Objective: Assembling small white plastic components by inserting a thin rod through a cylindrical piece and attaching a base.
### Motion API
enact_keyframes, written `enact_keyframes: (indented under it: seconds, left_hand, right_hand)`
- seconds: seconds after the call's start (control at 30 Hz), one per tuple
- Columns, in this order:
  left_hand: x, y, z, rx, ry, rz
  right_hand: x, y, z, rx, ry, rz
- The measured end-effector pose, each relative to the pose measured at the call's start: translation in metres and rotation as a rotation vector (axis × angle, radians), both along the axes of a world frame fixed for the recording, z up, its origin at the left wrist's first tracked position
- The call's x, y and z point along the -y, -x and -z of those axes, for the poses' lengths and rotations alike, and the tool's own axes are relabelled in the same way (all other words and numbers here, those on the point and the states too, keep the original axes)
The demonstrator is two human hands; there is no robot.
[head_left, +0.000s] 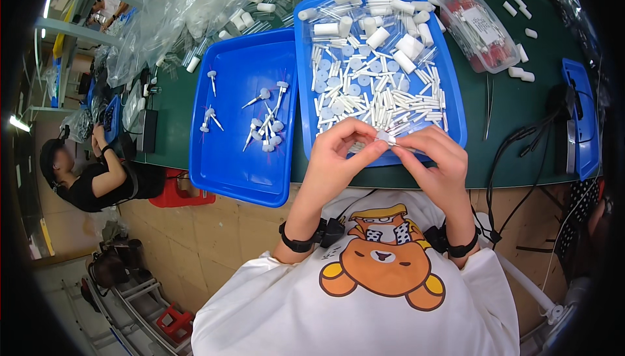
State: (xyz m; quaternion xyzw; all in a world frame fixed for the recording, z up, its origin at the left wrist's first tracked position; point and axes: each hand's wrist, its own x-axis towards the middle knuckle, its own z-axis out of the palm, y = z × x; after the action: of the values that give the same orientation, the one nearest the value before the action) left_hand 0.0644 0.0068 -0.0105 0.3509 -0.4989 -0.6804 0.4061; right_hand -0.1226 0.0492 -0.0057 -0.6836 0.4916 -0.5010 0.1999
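Observation:
Over the near edge of the parts tray [461,95], my two hands meet fingertip to fingertip. My left hand [345,151] pinches a small white disc [385,136] between thumb and forefinger. The right hand [437,157] is closed at the disc's other side; what its fingertips grip is mostly covered. Loose short white rods [397,103], pale discs [375,66], white foam-like plugs [403,62] and clear tubes lie in that blue tray. In the blue tray on the left [224,161] lie several joined disc-and-rod pieces [267,136], some with thin reddish strands.
A clear plastic box [476,27] with red contents stands at the back right, above metal tweezers [487,109]. Clear bags [195,4] and scattered plugs cover the back left. Black cables [514,154] hang at the right. Another person [91,167] works at the far left.

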Motion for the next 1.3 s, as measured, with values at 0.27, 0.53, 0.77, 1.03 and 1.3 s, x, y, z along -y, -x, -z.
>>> enact_keyframes:
  seconds: [0.27,0.53,0.77,1.03,1.3]
  left_hand:
    - [0.001,0.001,-0.008,-0.044,0.108,0.044]
    - [0.0,0.001,-0.007,-0.011,0.191,0.084]
    - [0.0,0.002,-0.008,0.016,0.22,0.076]
    - [-0.001,0.0,-0.009,0.03,0.229,0.084]
    - [-0.003,-0.001,-0.009,0.016,0.225,0.067]
  right_hand:
    - [-0.001,0.001,-0.002,0.07,-0.026,0.022]
    - [0.0,0.006,-0.011,0.016,0.004,-0.089]
    - [-0.003,0.004,-0.008,0.004,-0.024,-0.07]
    - [-0.004,0.005,-0.006,0.036,-0.009,-0.03]
    - [-0.005,0.004,-0.01,0.041,-0.015,-0.059]
